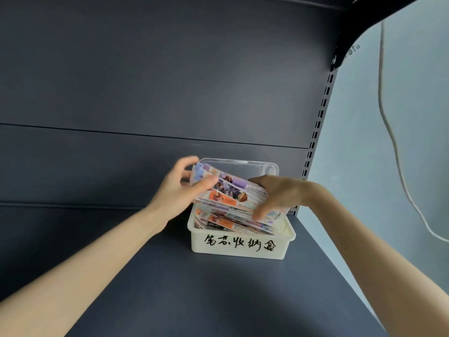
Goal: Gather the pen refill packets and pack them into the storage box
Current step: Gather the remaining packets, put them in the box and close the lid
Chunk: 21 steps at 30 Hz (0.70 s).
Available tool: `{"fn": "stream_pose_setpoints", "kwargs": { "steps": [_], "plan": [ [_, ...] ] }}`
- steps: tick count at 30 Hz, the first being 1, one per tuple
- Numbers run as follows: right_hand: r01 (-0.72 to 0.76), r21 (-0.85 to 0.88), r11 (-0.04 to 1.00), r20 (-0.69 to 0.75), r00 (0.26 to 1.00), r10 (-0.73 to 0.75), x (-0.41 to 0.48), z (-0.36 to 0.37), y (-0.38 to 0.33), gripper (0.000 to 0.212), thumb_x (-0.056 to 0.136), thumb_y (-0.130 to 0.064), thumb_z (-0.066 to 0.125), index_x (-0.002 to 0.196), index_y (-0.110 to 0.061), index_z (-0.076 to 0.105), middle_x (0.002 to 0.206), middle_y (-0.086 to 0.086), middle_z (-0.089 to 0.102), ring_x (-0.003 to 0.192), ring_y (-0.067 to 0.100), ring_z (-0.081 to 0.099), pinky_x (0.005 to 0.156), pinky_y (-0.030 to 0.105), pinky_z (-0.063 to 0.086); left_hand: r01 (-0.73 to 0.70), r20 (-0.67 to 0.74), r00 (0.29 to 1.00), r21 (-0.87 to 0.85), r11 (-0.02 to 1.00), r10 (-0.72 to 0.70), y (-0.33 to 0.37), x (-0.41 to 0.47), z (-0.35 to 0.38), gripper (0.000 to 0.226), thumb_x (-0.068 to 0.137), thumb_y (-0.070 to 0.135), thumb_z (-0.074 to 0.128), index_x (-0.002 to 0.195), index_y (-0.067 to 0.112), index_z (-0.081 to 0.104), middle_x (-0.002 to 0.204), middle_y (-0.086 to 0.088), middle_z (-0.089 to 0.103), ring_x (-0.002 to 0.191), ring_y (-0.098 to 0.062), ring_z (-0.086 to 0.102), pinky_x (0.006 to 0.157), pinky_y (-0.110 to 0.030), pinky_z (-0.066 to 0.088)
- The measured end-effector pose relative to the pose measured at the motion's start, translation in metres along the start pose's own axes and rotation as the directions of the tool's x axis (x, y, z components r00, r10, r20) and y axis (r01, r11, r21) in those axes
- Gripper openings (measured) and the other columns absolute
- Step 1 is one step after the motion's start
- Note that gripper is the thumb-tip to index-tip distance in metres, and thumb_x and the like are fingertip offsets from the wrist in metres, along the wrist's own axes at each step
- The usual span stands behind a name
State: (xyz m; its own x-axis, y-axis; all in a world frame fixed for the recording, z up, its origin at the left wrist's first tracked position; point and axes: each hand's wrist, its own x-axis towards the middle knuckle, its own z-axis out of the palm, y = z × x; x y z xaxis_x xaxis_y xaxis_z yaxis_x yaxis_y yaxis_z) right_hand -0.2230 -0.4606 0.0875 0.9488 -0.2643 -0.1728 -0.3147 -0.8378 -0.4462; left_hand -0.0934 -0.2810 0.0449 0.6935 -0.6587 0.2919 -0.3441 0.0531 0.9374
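The storage box (240,246) was cream, matt plastic, with a clear, glossy plastic lid (255,166) behind it. The packets (230,193) looked glossy and printed. The shelf (194,288) was smooth, matt dark metal.

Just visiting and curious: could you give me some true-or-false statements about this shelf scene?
1. The left hand holds one end of the bundle of colourful printed refill packets. True.
2. The white plastic storage box sits on a wooden table. False: it sits on a dark grey metal shelf.
3. The box is empty. False: more packets already lie inside.
4. Black handwriting marks the box's front wall. True.
5. The right hand hangs idle. False: it holds the bundle's other end.
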Motion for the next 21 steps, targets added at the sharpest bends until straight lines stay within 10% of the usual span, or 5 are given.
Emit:
{"fn": "stream_pose_setpoints", "kwargs": {
  "steps": [5,12,21],
  "plan": [
    [-0.055,-0.178,0.983,0.040,0.997,0.063,0.020,0.009,0.007,0.057,0.071,-0.030,0.081,0.118,-0.027,0.050,0.116,-0.006,0.061,0.109,0.019,0.059,0.095,0.032,0.048,-0.112,0.035,0.994,0.440,0.891,0.107,-0.026,0.001,0.001,0.031,0.088,0.050,0.054,0.101,0.024,0.065,0.113,0.007,0.057,0.105,-0.013,0.057,0.088,-0.034,0.050],
    [-0.083,-0.079,0.993,0.040,0.995,0.086,0.005,0.019,0.019,0.081,0.077,-0.066,0.061,0.146,-0.041,0.025,0.154,-0.014,0.029,0.142,0.015,0.027,0.116,0.041,0.023,-0.188,0.232,0.969,0.477,0.859,0.083,-0.035,0.005,0.002,0.026,0.092,0.030,0.057,0.118,0.029,0.058,0.119,0.009,0.057,0.110,-0.007,0.054,0.081,-0.013,0.040],
    [-0.058,-0.133,0.989,0.047,0.997,0.065,-0.007,0.042,0.014,0.049,0.102,-0.045,0.023,0.150,-0.039,0.016,0.161,-0.010,0.010,0.148,0.012,0.007,0.115,0.027,0.002,-0.321,0.494,0.853,0.749,0.580,-0.166,-0.032,0.009,0.003,0.052,0.101,0.046,0.016,0.150,0.031,0.014,0.159,0.017,0.005,0.144,0.002,-0.004,0.118,-0.035,-0.010]
  ]
}}
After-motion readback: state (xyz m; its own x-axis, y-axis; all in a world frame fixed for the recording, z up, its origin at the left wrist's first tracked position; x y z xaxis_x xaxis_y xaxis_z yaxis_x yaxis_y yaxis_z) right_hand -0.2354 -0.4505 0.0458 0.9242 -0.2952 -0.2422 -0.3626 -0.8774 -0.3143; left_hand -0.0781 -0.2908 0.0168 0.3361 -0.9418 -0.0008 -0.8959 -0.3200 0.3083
